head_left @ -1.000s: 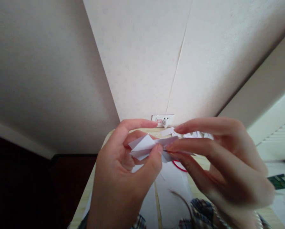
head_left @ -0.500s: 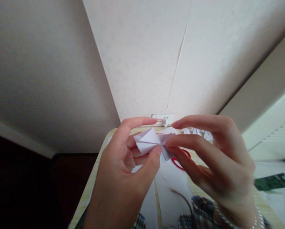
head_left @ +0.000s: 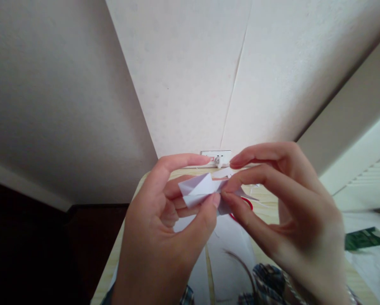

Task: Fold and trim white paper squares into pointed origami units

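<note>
Both hands hold one small folded white paper piece (head_left: 199, 190) up in front of me, above a light wooden table (head_left: 113, 262). My left hand (head_left: 164, 228) pinches its left part between thumb and fingers, index finger arched over the top. My right hand (head_left: 282, 212) pinches its right end with thumb and middle finger, the index finger raised above. Part of the paper is hidden behind the fingers.
White paper sheets (head_left: 228, 250) lie on the table under the hands, with a red ring-shaped thing (head_left: 245, 203) partly hidden behind the right fingers. A wall socket (head_left: 216, 157) sits where table meets wall. A green card (head_left: 363, 238) lies at the right. Plaid sleeves show at the bottom.
The folded paper has been turned and squeezed narrower between the fingers. My right hand's fingers have curled in more tightly and risen slightly. The view has tilted a little.
</note>
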`<move>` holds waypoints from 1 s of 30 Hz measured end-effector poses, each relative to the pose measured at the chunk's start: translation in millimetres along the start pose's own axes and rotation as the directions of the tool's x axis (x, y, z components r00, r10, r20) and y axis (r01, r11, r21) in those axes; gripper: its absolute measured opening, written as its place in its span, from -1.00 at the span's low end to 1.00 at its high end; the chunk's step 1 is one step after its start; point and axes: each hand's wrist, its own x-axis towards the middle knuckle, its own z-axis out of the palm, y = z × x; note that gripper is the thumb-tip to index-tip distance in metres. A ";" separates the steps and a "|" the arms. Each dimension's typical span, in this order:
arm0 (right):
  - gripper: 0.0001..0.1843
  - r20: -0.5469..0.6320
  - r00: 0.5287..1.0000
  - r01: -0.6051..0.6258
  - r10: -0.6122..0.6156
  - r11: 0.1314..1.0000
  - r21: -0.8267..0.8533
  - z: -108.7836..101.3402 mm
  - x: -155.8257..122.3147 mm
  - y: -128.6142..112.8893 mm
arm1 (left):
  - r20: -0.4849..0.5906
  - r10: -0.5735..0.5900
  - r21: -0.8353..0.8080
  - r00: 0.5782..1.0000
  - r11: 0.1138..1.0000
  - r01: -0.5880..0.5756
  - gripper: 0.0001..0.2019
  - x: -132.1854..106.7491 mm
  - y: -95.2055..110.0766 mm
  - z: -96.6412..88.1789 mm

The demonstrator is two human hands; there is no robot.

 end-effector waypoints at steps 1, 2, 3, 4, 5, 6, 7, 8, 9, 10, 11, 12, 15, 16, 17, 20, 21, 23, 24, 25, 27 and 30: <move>-0.86 -0.006 1.000 -0.005 0.005 1.000 0.010 0.3 0.5 -0.5 | -0.006 -0.002 -0.007 1.000 1.000 0.002 -0.69 0.3 -0.5 0.5; -0.85 -0.009 1.000 -0.010 0.010 1.000 0.017 0.7 1.2 -1.0 | -0.005 -0.013 -0.008 1.000 1.000 0.013 -0.70 0.6 -0.9 0.7; -0.84 -0.010 1.000 -0.017 0.017 1.000 0.026 1.1 1.9 -1.5 | -0.009 -0.003 -0.012 1.000 1.000 0.003 -0.71 1.0 -1.2 0.6; -0.84 -0.006 0.999 -0.032 0.032 0.999 0.040 1.4 2.6 -2.0 | 0.001 -0.007 -0.014 1.000 1.000 0.007 -0.72 1.5 -1.4 0.2; -0.84 0.000 0.999 -0.045 0.045 0.997 0.060 1.7 3.2 -2.3 | -0.003 -0.009 -0.013 1.000 1.000 0.009 -0.72 1.9 -1.4 -0.2; -0.84 0.009 0.998 -0.059 0.059 0.995 0.083 1.9 3.6 -2.4 | -0.014 0.008 -0.014 1.000 1.000 -0.008 -0.72 2.4 -1.4 -0.8; -0.85 0.016 0.997 -0.075 0.073 0.991 0.109 1.9 3.8 -2.3 | -0.003 0.003 -0.021 1.000 1.000 -0.003 -0.71 2.7 -1.3 -1.2; -0.85 0.020 0.996 -0.086 0.084 0.988 0.131 1.7 3.8 -2.0 | 0.002 0.001 -0.032 1.000 0.999 -0.001 -0.71 3.0 -1.1 -1.5; -0.86 0.014 0.996 -0.091 0.090 0.985 0.146 1.2 3.6 -1.6 | 0.010 -0.006 -0.048 1.000 0.999 0.006 -0.70 3.0 -0.9 -1.7; -0.87 0.007 0.996 -0.093 0.093 0.984 0.154 0.5 3.2 -1.1 | 0.017 -0.019 -0.063 1.000 0.998 0.020 -0.69 2.8 -0.7 -1.9; -0.88 -0.003 0.996 -0.092 0.094 0.983 0.157 -0.4 2.7 -0.8 | 0.016 -0.026 -0.079 1.000 0.997 0.027 -0.69 2.4 -0.6 -2.0; -0.89 -0.009 0.995 -0.094 0.097 0.983 0.160 -1.6 2.0 -0.5 | 0.015 -0.033 -0.095 0.999 0.995 0.034 -0.69 1.8 -0.6 -2.1; -0.91 -0.016 0.993 -0.111 0.115 0.981 0.161 -5.3 0.2 -0.8 | 0.007 -0.026 -0.133 1.000 0.991 0.027 -0.69 -0.3 -0.7 -2.8; -0.91 -0.020 0.992 -0.117 0.122 0.980 0.159 -6.3 -0.2 -1.2 | 0.009 -0.028 -0.129 1.000 0.991 0.029 -0.69 -0.7 -0.7 -3.1; -0.91 -0.027 0.991 -0.123 0.129 0.980 0.157 -6.9 -0.5 -1.6 | 0.013 -0.028 -0.122 1.000 0.992 0.030 -0.70 -0.9 -0.6 -3.3; -0.90 -0.040 0.988 -0.141 0.149 0.976 0.164 -6.5 -0.3 -2.4 | 0.017 -0.048 -0.113 0.999 0.992 0.050 -0.71 -0.1 -0.1 -3.9; -0.90 -0.037 0.986 -0.152 0.160 0.973 0.174 -5.8 0.0 -2.6 | 0.014 -0.023 -0.125 1.000 0.992 0.024 -0.68 0.5 -0.1 -4.0; -0.89 -0.033 0.983 -0.174 0.183 0.966 0.193 -4.6 0.7 -2.7 | 0.027 -0.038 -0.117 0.999 0.992 0.041 -0.67 1.6 -0.3 -4.0; -0.89 -0.029 0.981 -0.183 0.192 0.963 0.200 -4.1 1.0 -2.8 | 0.030 -0.032 -0.111 0.999 0.993 0.035 -0.67 2.0 -0.4 -3.9; -0.88 -0.024 0.980 -0.189 0.198 0.960 0.206 -3.8 1.2 -2.9 | 0.031 -0.023 -0.103 0.999 0.994 0.026 -0.67 2.2 -0.4 -3.8; -0.88 -0.016 0.978 -0.201 0.209 0.956 0.215 -3.4 1.5 -3.3 | 0.027 0.006 -0.086 1.000 0.996 -0.004 -0.66 2.4 -0.1 -4.0; -0.87 -0.004 0.976 -0.213 0.220 0.949 0.231 -3.2 1.6 -4.2 | 0.030 0.024 -0.061 0.999 0.998 -0.022 -0.61 2.2 1.0 -4.6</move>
